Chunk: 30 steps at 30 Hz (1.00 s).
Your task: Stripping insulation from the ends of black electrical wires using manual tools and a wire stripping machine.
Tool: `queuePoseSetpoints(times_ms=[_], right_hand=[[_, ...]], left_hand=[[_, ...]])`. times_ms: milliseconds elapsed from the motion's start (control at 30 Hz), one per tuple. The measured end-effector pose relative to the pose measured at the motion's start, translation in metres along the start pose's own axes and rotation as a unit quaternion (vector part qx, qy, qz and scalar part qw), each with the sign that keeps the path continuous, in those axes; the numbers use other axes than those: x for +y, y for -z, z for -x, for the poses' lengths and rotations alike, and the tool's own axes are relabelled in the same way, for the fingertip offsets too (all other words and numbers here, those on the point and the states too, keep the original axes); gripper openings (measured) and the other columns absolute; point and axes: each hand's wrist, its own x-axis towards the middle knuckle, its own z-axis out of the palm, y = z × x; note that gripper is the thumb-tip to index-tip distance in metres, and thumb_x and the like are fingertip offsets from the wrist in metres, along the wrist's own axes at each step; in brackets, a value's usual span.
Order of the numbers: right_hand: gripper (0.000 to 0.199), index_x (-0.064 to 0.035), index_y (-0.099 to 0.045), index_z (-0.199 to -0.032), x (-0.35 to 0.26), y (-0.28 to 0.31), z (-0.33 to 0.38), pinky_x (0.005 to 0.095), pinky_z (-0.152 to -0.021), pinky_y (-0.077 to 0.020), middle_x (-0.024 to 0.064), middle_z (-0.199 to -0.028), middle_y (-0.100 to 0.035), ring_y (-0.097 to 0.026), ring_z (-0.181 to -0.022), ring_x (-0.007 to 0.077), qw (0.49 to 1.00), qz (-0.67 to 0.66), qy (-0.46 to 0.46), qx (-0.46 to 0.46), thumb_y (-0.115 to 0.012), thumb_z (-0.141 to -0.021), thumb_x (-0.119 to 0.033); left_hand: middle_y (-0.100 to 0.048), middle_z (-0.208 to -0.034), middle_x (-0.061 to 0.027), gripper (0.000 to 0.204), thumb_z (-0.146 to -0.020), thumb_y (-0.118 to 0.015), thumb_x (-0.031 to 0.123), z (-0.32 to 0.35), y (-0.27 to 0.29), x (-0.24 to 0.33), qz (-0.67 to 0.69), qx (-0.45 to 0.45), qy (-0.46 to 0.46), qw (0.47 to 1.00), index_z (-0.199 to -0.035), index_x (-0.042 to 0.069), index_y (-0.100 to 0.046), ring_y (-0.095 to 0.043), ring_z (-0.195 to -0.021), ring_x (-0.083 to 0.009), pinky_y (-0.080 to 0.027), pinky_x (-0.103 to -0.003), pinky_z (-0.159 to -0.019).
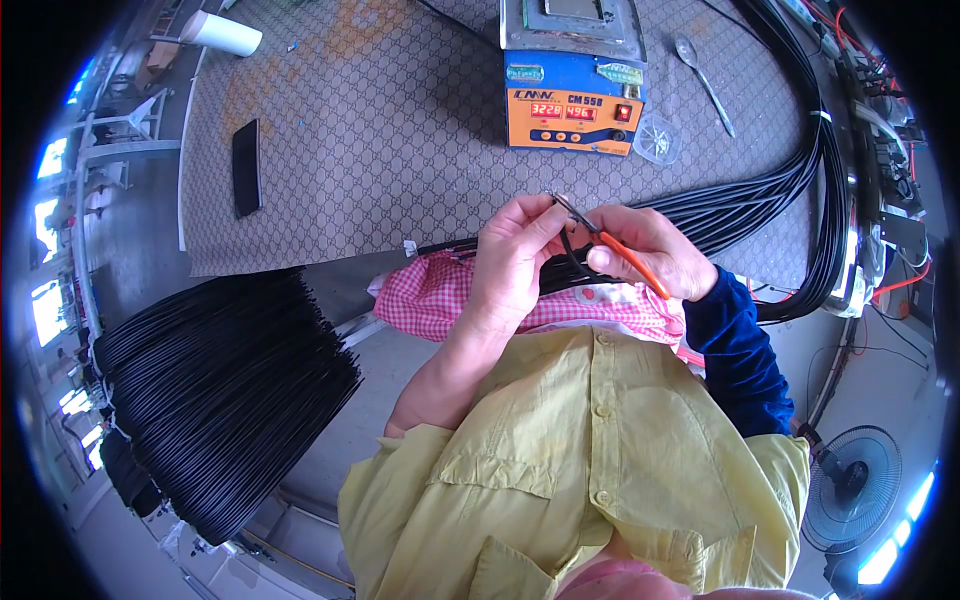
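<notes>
My left hand is raised in front of my chest, its fingers pinching thin black wires near their ends. My right hand grips orange-handled pliers, the metal jaws meeting the wire ends at my left fingertips. The wires trail down between both hands toward a pink checked cloth on my lap. A thick bundle of black cables runs from behind my right hand across the table and curves up its right side.
A blue and orange box-shaped machine with red digit displays stands on the patterned table mat. A spoon, a small clear dish, a black phone and a white cup lie there. Cut black wires pile at left. A fan stands lower right.
</notes>
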Motion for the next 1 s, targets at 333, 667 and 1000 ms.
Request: queuePoseSetpoints(times_ms=[333, 667, 1000], right_hand=[[0.037, -0.0004, -0.054, -0.091, -0.001, 0.001, 0.002, 0.0216, -0.062, -0.0367, -0.0011, -0.074, -0.050, -0.043, -0.070, 0.0059, 1.000, -0.002, -0.022, -0.006, -0.058, -0.084, -0.036], [0.036, -0.0014, -0.054, -0.088, -0.010, 0.001, 0.003, 0.0226, -0.057, -0.0361, -0.0019, -0.069, -0.048, -0.041, -0.065, 0.0059, 0.998, -0.010, -0.067, -0.008, -0.058, -0.084, -0.037], [0.038, -0.0020, -0.054, -0.086, -0.009, 0.000, 0.003, 0.0223, -0.055, -0.0345, -0.0028, -0.066, -0.046, -0.040, -0.062, 0.0057, 0.998, -0.007, -0.059, 0.002, -0.057, -0.083, -0.040]], left_hand=[[-0.060, -0.079, -0.0054, 0.009, -0.084, -0.057, 0.010, -0.001, 0.000, 0.002, -0.001, 0.005, 0.000, 1.000, -0.090, 0.003, -0.054, -0.059, -0.069, -0.0120, -0.049, -0.025, -0.065], [-0.060, -0.080, -0.0057, 0.007, -0.084, -0.056, 0.008, 0.000, 0.000, 0.001, 0.008, -0.002, -0.006, 1.000, -0.089, 0.003, -0.054, -0.060, -0.069, -0.0119, -0.049, -0.025, -0.066], [-0.060, -0.084, -0.0075, 0.010, -0.085, -0.053, 0.007, 0.000, 0.004, -0.001, 0.004, -0.017, -0.007, 1.000, -0.094, 0.003, -0.055, -0.059, -0.077, -0.0150, -0.047, -0.029, -0.071]])
